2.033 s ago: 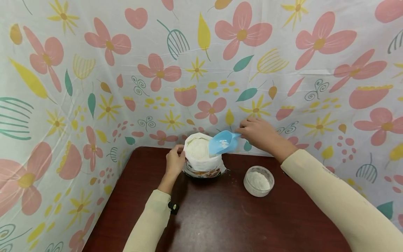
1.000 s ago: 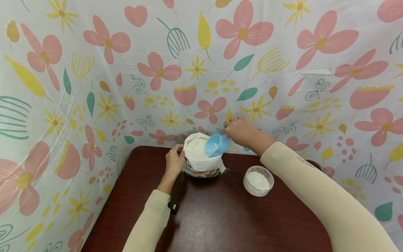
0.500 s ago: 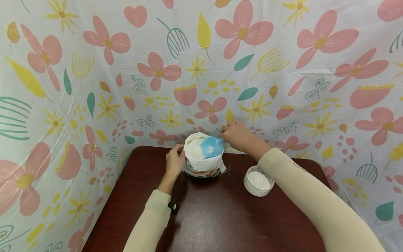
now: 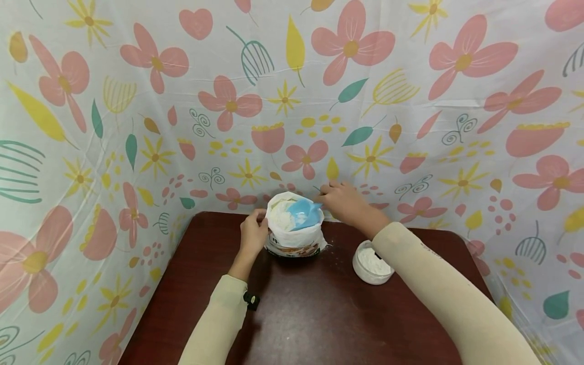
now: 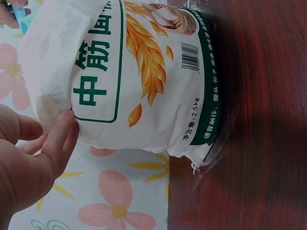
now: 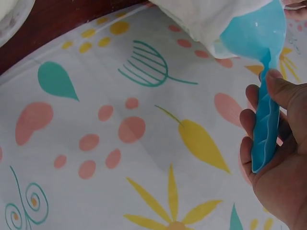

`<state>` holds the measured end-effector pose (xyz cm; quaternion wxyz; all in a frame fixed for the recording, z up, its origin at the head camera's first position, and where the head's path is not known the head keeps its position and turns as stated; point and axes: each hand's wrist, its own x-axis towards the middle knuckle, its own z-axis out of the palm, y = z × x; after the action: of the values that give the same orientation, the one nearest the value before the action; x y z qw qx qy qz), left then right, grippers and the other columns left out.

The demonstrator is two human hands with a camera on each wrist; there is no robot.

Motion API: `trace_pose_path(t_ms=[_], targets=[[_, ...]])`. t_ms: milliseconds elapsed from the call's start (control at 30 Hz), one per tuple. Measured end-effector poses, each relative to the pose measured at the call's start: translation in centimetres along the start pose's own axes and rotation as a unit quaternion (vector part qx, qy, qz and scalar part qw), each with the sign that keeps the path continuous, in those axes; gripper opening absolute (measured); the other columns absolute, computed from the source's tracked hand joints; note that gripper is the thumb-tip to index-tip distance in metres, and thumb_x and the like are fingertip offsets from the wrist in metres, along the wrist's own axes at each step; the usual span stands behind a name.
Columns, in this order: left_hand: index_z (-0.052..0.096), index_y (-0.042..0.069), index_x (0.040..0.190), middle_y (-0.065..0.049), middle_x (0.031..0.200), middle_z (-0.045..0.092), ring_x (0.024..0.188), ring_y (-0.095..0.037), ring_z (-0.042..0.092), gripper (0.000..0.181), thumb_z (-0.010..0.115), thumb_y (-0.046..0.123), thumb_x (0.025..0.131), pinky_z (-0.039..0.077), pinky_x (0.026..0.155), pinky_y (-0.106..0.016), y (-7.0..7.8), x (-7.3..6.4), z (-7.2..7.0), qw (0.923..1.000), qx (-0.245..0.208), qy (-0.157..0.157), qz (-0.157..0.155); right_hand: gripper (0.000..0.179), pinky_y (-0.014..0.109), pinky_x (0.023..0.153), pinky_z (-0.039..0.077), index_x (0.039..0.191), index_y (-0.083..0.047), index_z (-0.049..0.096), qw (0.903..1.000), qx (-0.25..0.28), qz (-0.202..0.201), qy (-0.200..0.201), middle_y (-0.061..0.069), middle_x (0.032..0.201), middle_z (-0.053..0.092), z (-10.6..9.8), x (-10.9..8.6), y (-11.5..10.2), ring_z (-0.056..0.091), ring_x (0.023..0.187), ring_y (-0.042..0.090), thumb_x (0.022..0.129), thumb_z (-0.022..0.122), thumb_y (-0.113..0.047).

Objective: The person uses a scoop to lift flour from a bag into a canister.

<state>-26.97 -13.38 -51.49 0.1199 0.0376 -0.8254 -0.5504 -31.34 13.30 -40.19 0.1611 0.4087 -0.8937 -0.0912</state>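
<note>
A white flour bag (image 4: 294,239) stands upright with its top folded back, full of white flour (image 4: 279,218). My left hand (image 4: 253,234) pinches the bag's folded rim at the left; in the left wrist view the fingers (image 5: 60,136) lie on the cloth beside green lettering and a printed wheat ear. My right hand (image 4: 349,205) grips the handle of a light blue scoop (image 4: 306,213), its fingers wrapped round the ridged handle in the right wrist view. The scoop's bowl is inside the bag's mouth, down at the flour, with some flour in it.
A round clear bowl (image 4: 365,276) of white flour stands to the right, partly covered by the right sleeve (image 4: 424,268). Spilled flour dots the dark red table (image 4: 301,324) near the bag. A flower-printed curtain (image 4: 255,116) hangs close behind and at the left.
My right hand has moved left and brought the scoop from over the bag's right edge into the flour, where it levels out. My left hand keeps its place at the rim.
</note>
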Motion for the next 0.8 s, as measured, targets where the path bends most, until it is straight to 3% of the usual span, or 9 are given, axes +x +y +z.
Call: trace_pose_path(t_ms=[433,800], targets=[[0.067,0.005,0.129,-0.016,0.112,0.07,0.082,-0.024,0.072,0.026,0.057,0.007,0.105,0.064,0.07,-0.032,-0.1,0.0,0.0,0.9999,0.003,-0.008,-0.005,0.029,0.037,0.067,0.042,0.12,-0.024,0.077,0.9995,0.029,0.015,-0.002,0.004,0.108,0.068,1.2,0.1,-1.0,0.059,0.093,0.027,0.091,0.081,-0.02],[0.067,0.004,0.128,-0.017,0.111,0.07,0.083,-0.025,0.072,0.026,0.056,0.005,0.105,0.065,0.071,-0.033,-0.1,0.0,0.1,1.0,0.006,-0.004,0.0,0.027,0.036,0.068,0.049,0.119,-0.025,0.078,0.9992,-0.001,0.014,0.036,0.002,0.103,0.067,2.5,0.3,-1.7,0.056,0.088,0.025,0.092,0.08,-0.025]])
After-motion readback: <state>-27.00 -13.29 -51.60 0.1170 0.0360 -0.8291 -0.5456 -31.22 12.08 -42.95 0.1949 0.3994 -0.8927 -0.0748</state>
